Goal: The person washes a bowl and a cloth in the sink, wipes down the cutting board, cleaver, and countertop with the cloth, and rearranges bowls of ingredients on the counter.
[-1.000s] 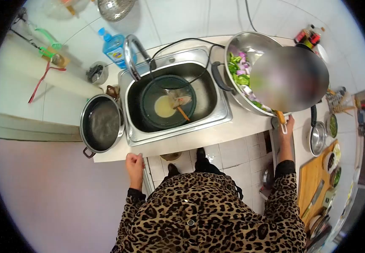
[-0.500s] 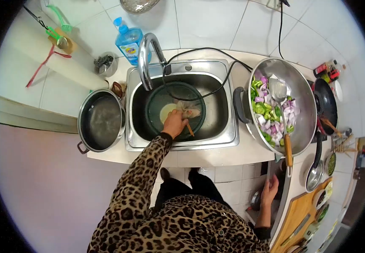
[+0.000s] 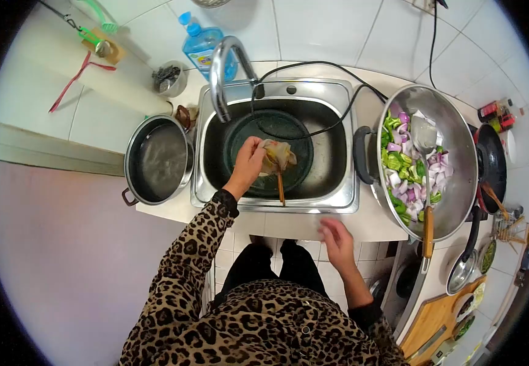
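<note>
My left hand point(image 3: 247, 168) is closed on a crumpled, wet-looking beige cloth point(image 3: 275, 157), holding it above a dark round basin point(image 3: 240, 131) in the sink. A thin brown wooden stick point(image 3: 281, 189), perhaps chopsticks, hangs below the cloth toward the sink's front rim. How the stick is held is hidden. My right hand point(image 3: 337, 241) hovers just past the counter's front edge, fingers apart, with nothing in it. The steel sink point(image 3: 331, 165) surrounds the basin, and a chrome faucet point(image 3: 218, 76) curves over its back left.
A pot of cloudy water point(image 3: 160, 161) stands left of the sink. On the right, a big wok point(image 3: 453, 116) holds cut onion and green pepper with a wooden-handled spatula point(image 3: 428, 229). Behind are a blue soap bottle point(image 3: 206, 52) and a black cable point(image 3: 337, 66). A cutting board point(image 3: 438, 311) lies lower right.
My left hand has lifted the cloth and stick up out of the basin. My right hand has swung from low on the right, by the cabinet, toward the sink's front.
</note>
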The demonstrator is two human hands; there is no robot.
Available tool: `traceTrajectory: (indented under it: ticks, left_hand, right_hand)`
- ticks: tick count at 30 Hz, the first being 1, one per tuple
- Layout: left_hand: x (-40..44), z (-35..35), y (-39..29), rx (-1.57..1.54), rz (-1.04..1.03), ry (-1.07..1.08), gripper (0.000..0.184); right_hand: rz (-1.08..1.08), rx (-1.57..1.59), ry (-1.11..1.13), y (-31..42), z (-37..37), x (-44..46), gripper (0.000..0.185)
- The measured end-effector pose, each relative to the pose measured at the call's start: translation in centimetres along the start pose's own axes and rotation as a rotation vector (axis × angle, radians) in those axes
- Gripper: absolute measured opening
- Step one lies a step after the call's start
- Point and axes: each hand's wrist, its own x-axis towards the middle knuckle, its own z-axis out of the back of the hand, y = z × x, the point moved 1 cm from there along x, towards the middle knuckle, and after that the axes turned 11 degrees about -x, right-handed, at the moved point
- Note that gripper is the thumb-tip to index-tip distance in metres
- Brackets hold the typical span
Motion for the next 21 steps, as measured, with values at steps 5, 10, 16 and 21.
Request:
traceTrajectory:
  ticks: [5, 10, 16, 21]
  left_hand:
    - [-0.8, 1.1, -0.1, -0.533, 0.145, -0.073, 0.012]
    - [-1.3, 2.4, -0.4, -0.357, 0.054, 0.040, 0.020]
    - [-1.3, 7.0, 0.9, -0.434, 0.094, -0.025, 0.017]
    - [-1.7, 7.4, 5.9, -0.345, 0.299, -0.045, 0.023]
  right_hand:
    - [0.138, 0.107, 0.014, 3.7, -7.3, 10.1, 0.043]
    - [0.568, -0.476, -0.004, 4.6, -11.6, 16.5, 0.031]
    - [0.199, -0.023, 0.199, 9.3, -11.3, 16.2, 0.008]
    - [0.159, 0.019, 0.031, 10.7, -10.7, 16.1, 0.009]
